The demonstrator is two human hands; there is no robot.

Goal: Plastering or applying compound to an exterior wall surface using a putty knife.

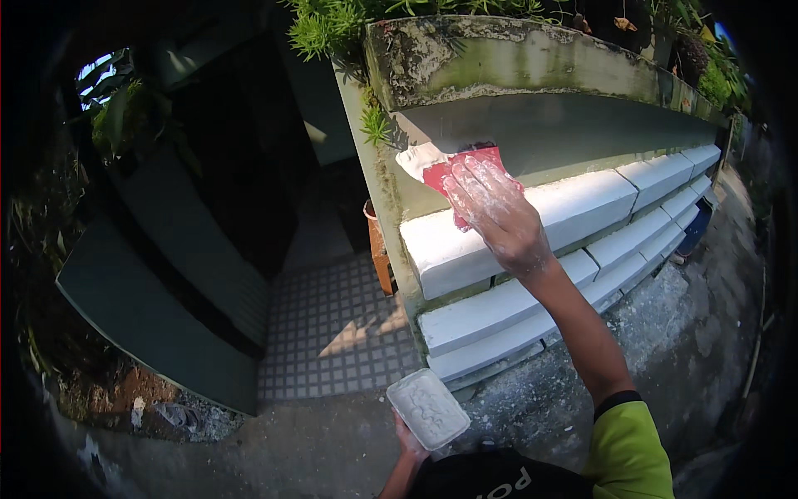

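Observation:
My right hand (492,206), dusted with white, is stretched out to the wall (573,133). Its fingers press on a flat red scraper (435,176), whose far edge lies against the wall. Beside the scraper's left corner is a wet-looking white smear (421,160) on the wall. Low down near my body, my left hand (407,441) holds a shallow white rectangular tub (451,437) from its left side and below. White paste (427,406) with a rough, ridged surface lies in the tub. My left fingers are partly hidden beneath it.
White stepped ledges (582,200) jut out below the worked wall. Above it runs a mossy, weathered planter edge (532,54) with green plants (320,25). An orange post-like object (378,249) stands by the doorway's tiled floor (324,308). A dark green panel (158,308) is at left.

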